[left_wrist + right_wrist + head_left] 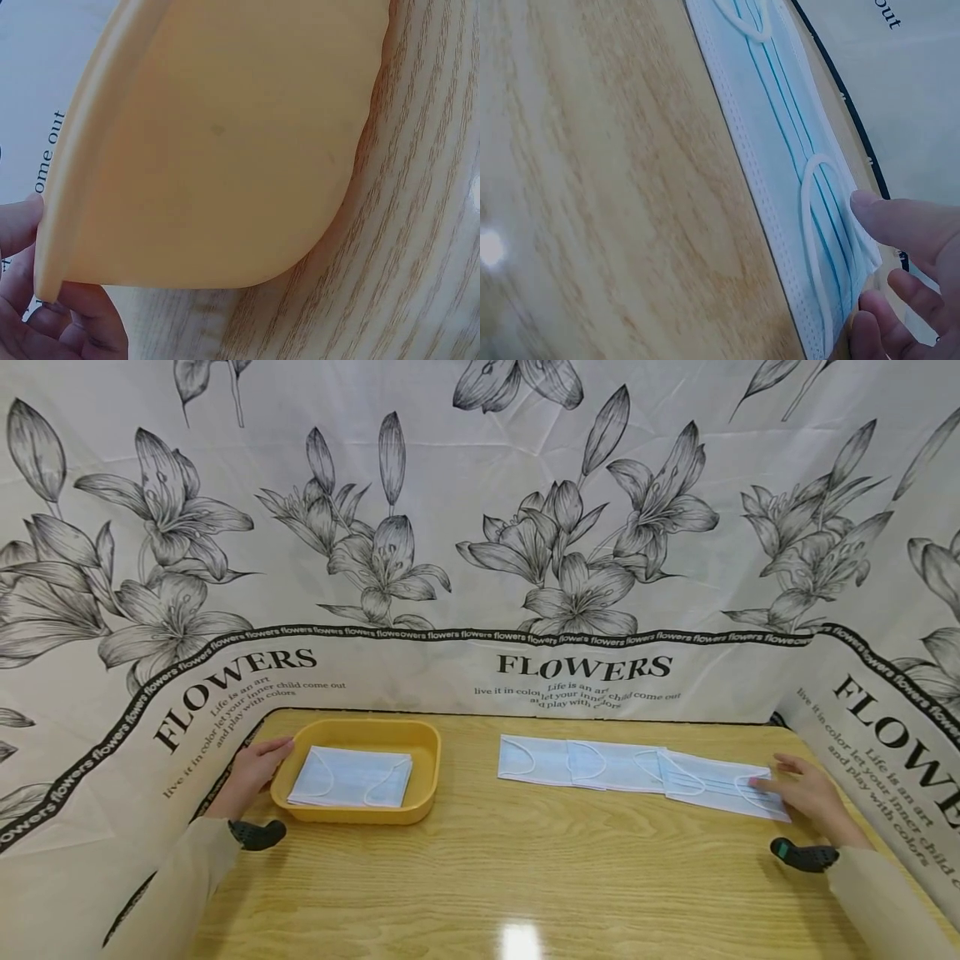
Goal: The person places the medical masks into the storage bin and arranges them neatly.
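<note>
My left hand (251, 774) grips the left rim of a yellow plastic basin (352, 814), thumb outside and fingers curled under the lip in the left wrist view. Inside the basin lies a stack of pale blue face masks (348, 777) with white ear loops. At the right, my right hand (813, 793) holds the end of the rightmost face mask (712, 781), whose pleats and loops face up. In the right wrist view the thumb (900, 225) is at its far edge and curled fingers sit at its short end.
Two more face masks, a left one (532, 760) and a middle one (618, 766), overlap in a row with the rightmost. All lie on a wood-grain table (480, 868). A flower-printed cloth (420, 672) walls the back and both sides.
</note>
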Action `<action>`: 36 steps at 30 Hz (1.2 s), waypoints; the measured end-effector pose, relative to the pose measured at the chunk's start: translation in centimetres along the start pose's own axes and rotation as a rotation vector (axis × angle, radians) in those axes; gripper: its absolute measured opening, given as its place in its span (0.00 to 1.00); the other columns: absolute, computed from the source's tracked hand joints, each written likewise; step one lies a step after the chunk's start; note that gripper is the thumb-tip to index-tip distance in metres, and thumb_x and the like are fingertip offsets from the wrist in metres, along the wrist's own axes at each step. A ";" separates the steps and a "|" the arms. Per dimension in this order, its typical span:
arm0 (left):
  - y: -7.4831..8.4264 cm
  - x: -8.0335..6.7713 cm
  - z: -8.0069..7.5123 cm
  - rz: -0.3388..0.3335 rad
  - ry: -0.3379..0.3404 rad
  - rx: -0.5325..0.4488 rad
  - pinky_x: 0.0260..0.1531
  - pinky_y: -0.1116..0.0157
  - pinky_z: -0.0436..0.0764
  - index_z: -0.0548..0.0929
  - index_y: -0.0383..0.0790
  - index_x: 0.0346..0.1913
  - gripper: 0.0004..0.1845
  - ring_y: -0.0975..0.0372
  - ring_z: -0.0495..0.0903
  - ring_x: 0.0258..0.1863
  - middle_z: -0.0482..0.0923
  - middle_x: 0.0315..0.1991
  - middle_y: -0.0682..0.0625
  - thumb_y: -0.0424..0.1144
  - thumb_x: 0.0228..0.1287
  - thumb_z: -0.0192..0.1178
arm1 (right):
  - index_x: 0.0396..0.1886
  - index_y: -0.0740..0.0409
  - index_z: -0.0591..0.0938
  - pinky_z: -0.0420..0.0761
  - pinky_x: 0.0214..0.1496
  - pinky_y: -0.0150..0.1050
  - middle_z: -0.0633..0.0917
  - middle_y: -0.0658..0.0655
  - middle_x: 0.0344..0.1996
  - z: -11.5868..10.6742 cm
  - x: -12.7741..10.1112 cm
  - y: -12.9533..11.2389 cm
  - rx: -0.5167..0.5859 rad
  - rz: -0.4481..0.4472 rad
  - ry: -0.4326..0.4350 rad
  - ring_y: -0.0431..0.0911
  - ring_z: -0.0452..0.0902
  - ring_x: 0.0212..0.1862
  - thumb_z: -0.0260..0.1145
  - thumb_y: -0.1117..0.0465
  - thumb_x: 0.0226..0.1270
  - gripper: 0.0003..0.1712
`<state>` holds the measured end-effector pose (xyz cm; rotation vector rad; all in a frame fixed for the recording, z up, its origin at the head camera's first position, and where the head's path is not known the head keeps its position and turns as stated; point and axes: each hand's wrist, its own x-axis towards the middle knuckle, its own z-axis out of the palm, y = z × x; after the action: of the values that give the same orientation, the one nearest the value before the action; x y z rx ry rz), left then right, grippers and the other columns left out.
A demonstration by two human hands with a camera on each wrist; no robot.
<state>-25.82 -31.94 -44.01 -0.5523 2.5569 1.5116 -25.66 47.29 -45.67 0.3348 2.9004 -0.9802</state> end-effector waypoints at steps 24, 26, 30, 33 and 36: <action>-0.3 0.1 0.2 0.032 0.023 -0.009 0.30 0.75 0.78 0.64 0.35 0.71 0.32 0.79 0.72 0.30 0.63 0.68 0.33 0.53 0.72 0.49 | 0.65 0.77 0.64 0.72 0.47 0.52 0.70 0.81 0.55 0.1 0.3 1.3 -0.021 0.025 0.046 0.62 0.73 0.49 0.65 0.42 0.62 0.48; -0.3 0.1 0.2 0.036 0.017 -0.013 0.31 0.75 0.78 0.64 0.35 0.71 0.32 0.80 0.72 0.32 0.62 0.69 0.34 0.53 0.72 0.48 | 0.64 0.77 0.67 0.73 0.42 0.45 0.74 0.79 0.53 0.2 0.2 1.4 -0.021 0.008 0.076 0.49 0.76 0.40 0.66 0.42 0.62 0.46; -0.3 0.0 0.3 0.045 0.022 -0.033 0.32 0.76 0.79 0.64 0.34 0.70 0.33 0.80 0.72 0.34 0.62 0.70 0.34 0.53 0.72 0.49 | 0.61 0.73 0.72 0.67 0.35 0.33 0.79 0.73 0.48 0.3 -0.2 1.6 -0.008 0.003 0.136 0.22 0.63 0.29 0.65 0.44 0.63 0.40; -0.3 -0.1 0.2 0.045 0.012 -0.034 0.33 0.76 0.79 0.64 0.34 0.70 0.33 0.80 0.72 0.34 0.63 0.69 0.34 0.54 0.72 0.49 | 0.60 0.71 0.74 0.69 0.39 0.37 0.83 0.64 0.42 0.1 -0.5 1.9 -0.009 -0.003 0.162 0.16 0.57 0.28 0.64 0.44 0.64 0.38; -0.3 -0.3 0.2 0.042 -0.003 -0.026 0.34 0.76 0.79 0.64 0.35 0.71 0.34 0.79 0.72 0.36 0.63 0.69 0.34 0.56 0.72 0.47 | 0.58 0.72 0.76 0.70 0.44 0.45 0.86 0.58 0.36 -0.1 -0.8 2.1 -0.017 -0.028 0.166 0.16 0.56 0.30 0.64 0.42 0.64 0.38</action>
<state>-25.44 -31.79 -44.23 -0.5022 2.5653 1.5605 -24.44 48.87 -46.76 0.3939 3.0672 -0.9757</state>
